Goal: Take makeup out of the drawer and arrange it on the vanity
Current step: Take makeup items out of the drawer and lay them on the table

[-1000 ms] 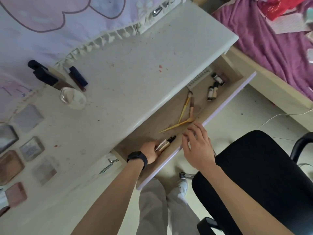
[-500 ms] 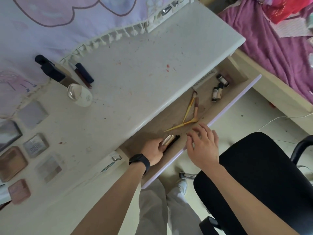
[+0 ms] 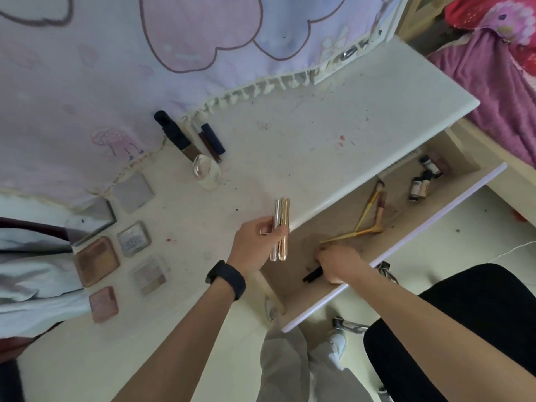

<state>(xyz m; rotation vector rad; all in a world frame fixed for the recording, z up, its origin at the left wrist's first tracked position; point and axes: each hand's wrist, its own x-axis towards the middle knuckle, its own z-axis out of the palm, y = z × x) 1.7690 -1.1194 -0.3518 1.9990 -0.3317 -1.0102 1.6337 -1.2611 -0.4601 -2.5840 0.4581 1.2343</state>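
Note:
My left hand [image 3: 258, 247] grips a bundle of metallic makeup tubes [image 3: 280, 227], silver and rose gold, lifted above the front edge of the white vanity top [image 3: 304, 146]. My right hand [image 3: 338, 264] is down in the open drawer [image 3: 385, 250], fingers curled round a black tube [image 3: 312, 275]. Further along the drawer lie gold-handled brushes [image 3: 367, 220] and small dark bottles [image 3: 422, 181]. On the vanity, several square palettes [image 3: 127, 239] lie in rows at the left, and a black bottle [image 3: 174, 133], dark tubes [image 3: 213, 139] and a clear compact [image 3: 204, 169] sit near the cloth.
A pink and lilac cloth [image 3: 145, 68] hangs over the back of the vanity. A black chair [image 3: 464, 329] stands at the lower right, close to the drawer front. A bed with a purple cover [image 3: 499, 82] is at the upper right. My legs show below the drawer.
My left hand has lifted the metallic tubes out of the drawer to above the vanity edge. My right hand has dropped from the drawer front into the drawer and closed on the black tube.

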